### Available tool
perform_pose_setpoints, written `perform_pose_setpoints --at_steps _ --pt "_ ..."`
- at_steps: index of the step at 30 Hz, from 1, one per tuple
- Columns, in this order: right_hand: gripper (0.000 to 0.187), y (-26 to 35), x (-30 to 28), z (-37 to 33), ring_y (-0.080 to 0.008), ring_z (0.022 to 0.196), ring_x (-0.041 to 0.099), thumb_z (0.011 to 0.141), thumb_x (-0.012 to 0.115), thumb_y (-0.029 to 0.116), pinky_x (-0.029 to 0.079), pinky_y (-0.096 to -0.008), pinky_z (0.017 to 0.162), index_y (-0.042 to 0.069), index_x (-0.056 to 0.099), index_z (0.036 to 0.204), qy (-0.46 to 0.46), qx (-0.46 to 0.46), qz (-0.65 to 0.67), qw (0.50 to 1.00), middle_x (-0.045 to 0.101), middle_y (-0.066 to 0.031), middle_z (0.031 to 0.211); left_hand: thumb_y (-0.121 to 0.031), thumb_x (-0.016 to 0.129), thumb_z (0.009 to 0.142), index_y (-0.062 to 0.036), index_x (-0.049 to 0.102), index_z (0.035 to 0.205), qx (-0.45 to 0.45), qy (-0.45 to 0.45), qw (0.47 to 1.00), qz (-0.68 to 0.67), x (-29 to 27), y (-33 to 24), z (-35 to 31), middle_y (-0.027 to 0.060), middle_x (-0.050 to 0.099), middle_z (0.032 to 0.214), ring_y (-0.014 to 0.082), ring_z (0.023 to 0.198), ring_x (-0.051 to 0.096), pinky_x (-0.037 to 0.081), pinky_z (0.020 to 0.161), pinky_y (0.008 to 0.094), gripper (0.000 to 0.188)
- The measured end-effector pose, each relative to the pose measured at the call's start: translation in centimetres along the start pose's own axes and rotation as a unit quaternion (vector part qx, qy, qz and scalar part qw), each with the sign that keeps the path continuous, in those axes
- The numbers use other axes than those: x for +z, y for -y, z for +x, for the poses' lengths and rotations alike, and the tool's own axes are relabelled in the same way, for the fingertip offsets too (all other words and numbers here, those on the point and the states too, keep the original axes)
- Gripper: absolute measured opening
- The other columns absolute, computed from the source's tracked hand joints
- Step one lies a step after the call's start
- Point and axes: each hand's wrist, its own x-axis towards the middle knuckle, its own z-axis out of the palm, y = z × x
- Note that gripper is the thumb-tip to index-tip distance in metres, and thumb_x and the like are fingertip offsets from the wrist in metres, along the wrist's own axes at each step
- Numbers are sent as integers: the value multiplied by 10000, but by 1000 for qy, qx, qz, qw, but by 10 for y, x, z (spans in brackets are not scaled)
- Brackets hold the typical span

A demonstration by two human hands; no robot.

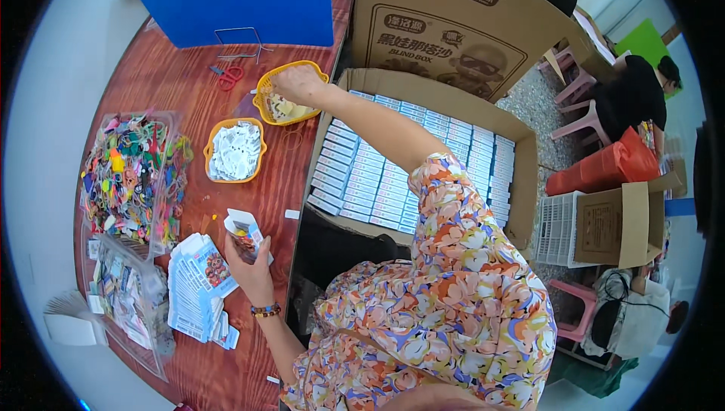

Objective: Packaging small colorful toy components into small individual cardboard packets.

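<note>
My left hand (253,271), with a beaded bracelet at the wrist, is closed around a small printed box (240,222) whose top flaps stand up; something colourful shows on its side or inside. At the far side of the table, my right hand (298,83) reaches into a yellow basket (262,103). Its fingers curl down among small pale pieces (282,110), and what they pinch, if anything, is hidden. Nearer stands another yellow basket (208,156) full of small white packets (236,150). Flattened printed boxes (192,290) lie in a fanned pile left of my left hand.
A clear bin of colourful trinkets (128,177) and a bin of bagged pieces (128,298) line the left side. Red-handled scissors (229,79) lie beyond the baskets, before a blue board (234,0). At right, a large carton (525,184) holds rows of small boxes (362,184).
</note>
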Motion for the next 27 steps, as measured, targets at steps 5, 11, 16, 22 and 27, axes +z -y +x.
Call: perform_pose_setpoints --at_steps 5,11,16,22,27 --pt "223 -1 5 1 -307 868 713 819 677 281 561 -454 728 114 745 949 -30 -1 9 999 730 -130 921 -66 790 820 56 384 1450 24 -8 999 24 -1 7 0 128 537 1333 184 1144 564 458 995 327 759" --pt "274 8 -1 0 -328 889 671 872 614 333 534 -455 778 131 743 1006 -45 -42 98 993 706 -98 989 -159 856 755 37 477 1364 -5 -39 999 -10 -5 0 -8 102 553 1142 204 1028 558 479 876 339 744" --pt "126 64 -48 -36 -39 575 568 914 668 107 406 -181 471 5 673 988 90 -40 526 845 684 -34 815 -237 879 718 29 503 1321 65 -109 987 97 -5 -17 -11 159 597 1135 294 1018 615 500 883 392 759" --pt "89 142 -53 -72 -5 589 544 917 666 90 366 -155 473 23 683 973 216 -78 532 815 682 -16 791 -276 870 689 15 481 1337 80 -136 974 163 -15 -20 -16 192 588 1134 366 1043 595 507 879 423 810" --pt "75 206 -42 -96 -55 644 578 895 696 100 430 -208 553 26 695 904 201 -157 514 819 673 10 786 -283 875 670 -6 485 1347 81 -189 953 222 -29 -20 -29 194 590 1151 368 1032 608 529 839 431 829"
